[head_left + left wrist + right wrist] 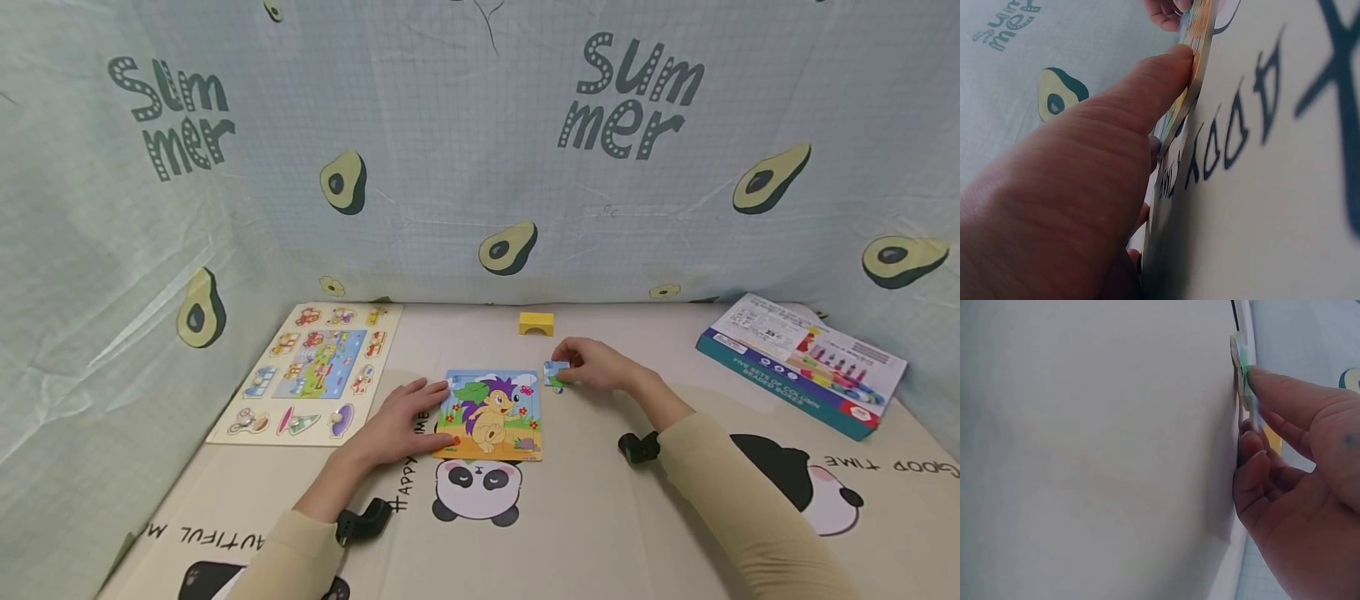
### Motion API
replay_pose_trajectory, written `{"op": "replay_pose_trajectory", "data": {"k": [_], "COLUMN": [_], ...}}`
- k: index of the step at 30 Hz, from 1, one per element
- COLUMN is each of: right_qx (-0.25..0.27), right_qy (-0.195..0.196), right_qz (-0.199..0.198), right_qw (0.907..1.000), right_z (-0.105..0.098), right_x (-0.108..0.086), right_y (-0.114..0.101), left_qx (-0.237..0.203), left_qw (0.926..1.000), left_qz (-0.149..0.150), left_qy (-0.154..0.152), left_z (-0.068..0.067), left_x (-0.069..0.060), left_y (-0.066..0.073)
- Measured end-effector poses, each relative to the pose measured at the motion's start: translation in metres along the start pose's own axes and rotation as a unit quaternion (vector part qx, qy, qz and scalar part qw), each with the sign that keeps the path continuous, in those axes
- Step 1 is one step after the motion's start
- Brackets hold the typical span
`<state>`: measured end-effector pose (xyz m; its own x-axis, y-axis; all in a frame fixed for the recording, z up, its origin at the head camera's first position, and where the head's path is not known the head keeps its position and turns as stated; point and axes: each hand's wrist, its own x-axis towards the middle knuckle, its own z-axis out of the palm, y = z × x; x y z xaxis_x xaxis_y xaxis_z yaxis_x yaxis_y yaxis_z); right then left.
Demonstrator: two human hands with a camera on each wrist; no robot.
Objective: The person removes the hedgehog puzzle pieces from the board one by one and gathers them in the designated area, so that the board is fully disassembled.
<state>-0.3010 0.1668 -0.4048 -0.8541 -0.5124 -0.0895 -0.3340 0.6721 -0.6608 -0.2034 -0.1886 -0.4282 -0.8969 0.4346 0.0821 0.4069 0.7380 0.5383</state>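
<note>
A square jigsaw puzzle [491,417] with a purple-spined hedgehog picture lies flat on the table in the head view. At its left side rests my left hand [401,421], the thumb on the lower left edge and the fingers spread by the upper left. The left wrist view shows that thumb [1163,72] extended against the puzzle's edge. Just right of the puzzle's upper corner, my right hand [596,364] pinches a small blue and green puzzle piece [553,372]. In the right wrist view the piece [1244,369] is seen edge-on, close to the tabletop.
A yellow arched block [536,323] stands behind the puzzle. To the left lies a cream board [225,429] with vehicle pictures. A boxed bead toy [806,362] sits at the right. Printed cloth [420,258] hangs along the table's back and left sides.
</note>
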Motion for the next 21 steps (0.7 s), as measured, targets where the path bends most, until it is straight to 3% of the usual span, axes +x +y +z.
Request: {"op": "replay_pose_trajectory", "data": {"k": [9,16,21], "right_qx": [-0.01,-0.033,-0.071], "right_qy": [-0.005,0.023,0.041], "right_qz": [-0.006,0.002,-0.024], "right_qw": [0.9999,0.9992,0.9964], "right_z": [0.0,0.0,0.001], "right_x": [0.0,-0.002,-0.002], "right_y": [-0.002,-0.008,-0.017], "left_qx": [-0.002,-0.003,0.003], "left_qw": [1.0,1.0,1.0], "left_qz": [-0.001,-0.001,0.001], "left_qy": [0.0,-0.001,-0.002], "left_z": [0.0,0.0,0.001], "left_x": [-0.001,-0.002,-0.001], "left_y": [0.001,0.001,-0.002]}}
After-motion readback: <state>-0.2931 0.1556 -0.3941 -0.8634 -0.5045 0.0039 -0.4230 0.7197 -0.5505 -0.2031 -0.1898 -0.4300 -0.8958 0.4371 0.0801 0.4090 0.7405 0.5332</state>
